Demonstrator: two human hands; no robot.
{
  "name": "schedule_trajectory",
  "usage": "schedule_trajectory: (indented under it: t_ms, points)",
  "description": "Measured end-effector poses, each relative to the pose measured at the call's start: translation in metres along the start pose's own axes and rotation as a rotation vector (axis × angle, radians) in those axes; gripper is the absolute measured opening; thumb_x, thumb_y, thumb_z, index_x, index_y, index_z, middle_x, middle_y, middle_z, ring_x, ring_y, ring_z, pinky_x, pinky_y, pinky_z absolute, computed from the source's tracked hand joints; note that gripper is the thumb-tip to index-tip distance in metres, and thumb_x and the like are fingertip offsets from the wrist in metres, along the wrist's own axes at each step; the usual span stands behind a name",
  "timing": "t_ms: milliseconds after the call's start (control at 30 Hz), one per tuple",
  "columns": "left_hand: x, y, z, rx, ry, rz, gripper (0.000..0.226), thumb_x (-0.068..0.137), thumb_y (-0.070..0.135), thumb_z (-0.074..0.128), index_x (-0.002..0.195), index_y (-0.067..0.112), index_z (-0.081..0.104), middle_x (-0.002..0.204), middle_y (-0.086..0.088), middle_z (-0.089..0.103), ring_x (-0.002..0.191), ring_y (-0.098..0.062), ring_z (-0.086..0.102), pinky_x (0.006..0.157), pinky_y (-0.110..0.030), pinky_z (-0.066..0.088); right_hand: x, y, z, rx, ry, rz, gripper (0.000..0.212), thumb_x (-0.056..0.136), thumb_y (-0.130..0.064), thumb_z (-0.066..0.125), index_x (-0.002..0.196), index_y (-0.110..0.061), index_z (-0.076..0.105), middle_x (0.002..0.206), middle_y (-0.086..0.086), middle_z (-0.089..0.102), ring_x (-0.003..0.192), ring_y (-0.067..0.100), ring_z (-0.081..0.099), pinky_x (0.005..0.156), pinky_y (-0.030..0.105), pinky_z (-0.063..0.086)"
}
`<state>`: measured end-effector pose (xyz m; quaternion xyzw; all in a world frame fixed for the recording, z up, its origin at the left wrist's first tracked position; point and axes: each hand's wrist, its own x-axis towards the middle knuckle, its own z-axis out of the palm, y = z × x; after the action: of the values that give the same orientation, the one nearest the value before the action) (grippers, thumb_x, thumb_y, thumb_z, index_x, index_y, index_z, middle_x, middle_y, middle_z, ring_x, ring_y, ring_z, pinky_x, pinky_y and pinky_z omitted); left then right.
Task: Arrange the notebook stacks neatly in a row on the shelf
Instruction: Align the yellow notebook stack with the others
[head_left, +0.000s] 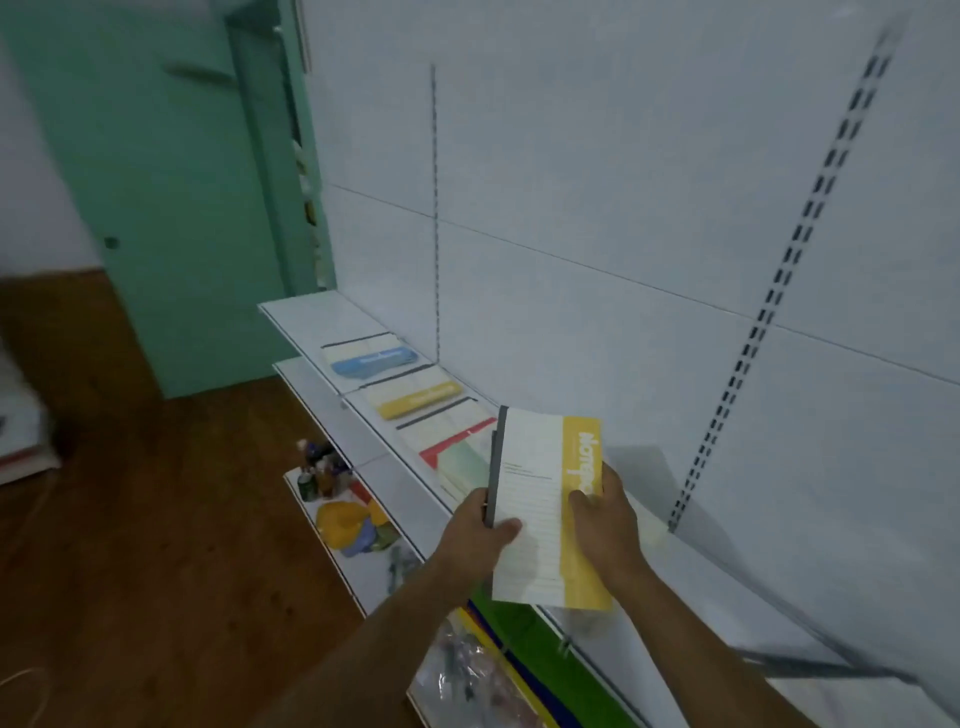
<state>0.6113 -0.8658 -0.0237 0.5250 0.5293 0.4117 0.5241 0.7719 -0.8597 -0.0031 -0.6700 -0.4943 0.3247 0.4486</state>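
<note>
White shelf (322, 317) bears three notebook stacks (410, 397); both hands, left (480, 522) and right (605, 512), grip a yellow-banded notebook stack (545, 499).

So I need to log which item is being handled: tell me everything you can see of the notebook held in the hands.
The notebook is a thin, paper-covered book, white with faint printed lines, a yellow band with white lettering along its right side and a dark grey spine on the left. It is held closed, tilted, above the shelf. The left hand grips its spine edge, and the right hand grips the yellow band.
</note>
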Motion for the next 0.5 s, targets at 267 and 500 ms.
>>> schedule_trajectory:
  t_ms: [267, 500]
  points:
    - [-0.005, -0.004, -0.2, -0.23, 0.14, -0.038, 0.051, 0.089, -0.002, 0.059, 0.118, 0.038, 0.048, 0.119, 0.001, 0.064, 0.109, -0.022, 0.061, 0.092, -0.045, 0.053, -0.003, -0.096, 0.188, -0.066, -0.258, -0.118, 0.066, 0.093, -0.016, 0.047, 0.152, -0.021, 0.018, 0.13, 0.009, 0.056, 0.079, 0.013, 0.055, 0.062, 0.026, 0.043]
    - [-0.026, -0.013, -0.345, -0.302, 0.135, -0.103, 0.058, 0.097, 0.009, 0.049, 0.129, 0.049, 0.022, 0.12, 0.005, 0.053, 0.102, -0.02, 0.056, 0.065, -0.036, 0.061, -0.023, -0.156, 0.341, -0.022, -0.381, -0.238, 0.065, 0.089, -0.014, 0.049, 0.149, -0.024, 0.026, 0.131, -0.003, 0.053, 0.1, 0.02, 0.059, 0.076, 0.03, 0.047]
